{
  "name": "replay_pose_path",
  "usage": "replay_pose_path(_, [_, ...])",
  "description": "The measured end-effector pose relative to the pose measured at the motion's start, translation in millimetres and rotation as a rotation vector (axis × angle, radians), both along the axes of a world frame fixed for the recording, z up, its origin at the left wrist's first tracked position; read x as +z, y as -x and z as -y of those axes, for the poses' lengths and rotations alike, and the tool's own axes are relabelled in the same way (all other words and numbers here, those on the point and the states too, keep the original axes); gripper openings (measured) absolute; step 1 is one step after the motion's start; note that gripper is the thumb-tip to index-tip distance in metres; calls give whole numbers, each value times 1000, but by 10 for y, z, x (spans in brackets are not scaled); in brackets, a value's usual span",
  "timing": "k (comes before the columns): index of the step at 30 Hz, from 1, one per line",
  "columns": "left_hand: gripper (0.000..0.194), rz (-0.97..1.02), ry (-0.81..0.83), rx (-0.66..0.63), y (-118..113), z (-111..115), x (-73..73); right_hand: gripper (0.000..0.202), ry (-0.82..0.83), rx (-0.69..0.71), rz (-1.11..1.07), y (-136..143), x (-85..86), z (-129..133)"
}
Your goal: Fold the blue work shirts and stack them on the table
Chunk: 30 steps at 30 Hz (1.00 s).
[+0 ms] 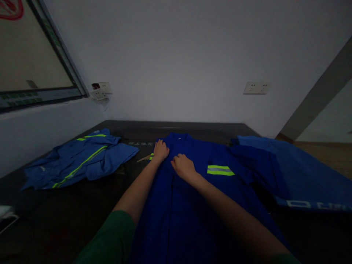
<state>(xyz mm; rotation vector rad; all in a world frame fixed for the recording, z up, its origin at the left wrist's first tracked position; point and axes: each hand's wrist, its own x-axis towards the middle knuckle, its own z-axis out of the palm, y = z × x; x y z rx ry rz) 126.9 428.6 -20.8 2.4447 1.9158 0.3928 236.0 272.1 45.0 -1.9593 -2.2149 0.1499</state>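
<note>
A dark blue garment [189, 198] with a collar and a yellow-and-silver reflective strip lies spread on the dark table [176, 126], its collar toward the wall. My left hand [161, 149] rests on the garment's left shoulder area, fingers slightly spread and pointing away from me. Just right of the front opening, below the collar, is my right hand [183, 165], its fingers curled against the cloth. Whether cloth is pinched between those fingertips is too small to tell.
A crumpled blue garment [82, 157] with yellow strips lies at the left. Blue fabric with white markings [299, 172] covers the right side, partly under the right sleeve. Behind the table stands a wall with sockets [256, 88]; a white object [7, 216] sits at the left edge.
</note>
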Motion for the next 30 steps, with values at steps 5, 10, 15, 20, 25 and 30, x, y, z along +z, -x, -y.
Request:
replay_pose_path(5, [51, 22, 25, -52, 7, -72, -77, 44, -2, 40, -40, -24, -169, -520])
replay_pose_path(10, [56, 50, 85, 8, 17, -133, -130, 59, 110, 46, -53, -278, -434, -596])
replay_pose_path(15, [58, 119, 105, 30, -10, -173, -165, 63, 103, -9, -16, -638, -507, -325])
replay_pose_path(20, [52, 247, -18, -15, -7, -91, -72, 65, 55, -85, 22, -991, -489, -143])
replay_pose_path(25, [38, 358, -133, -202, 141, 188, 148, 59, 39, -213, 28, -1227, -547, -159])
replay_pose_path(30, [25, 422, -28, -562, 401, 754, 191, 49, -104, -110, -14, -1097, -455, 32])
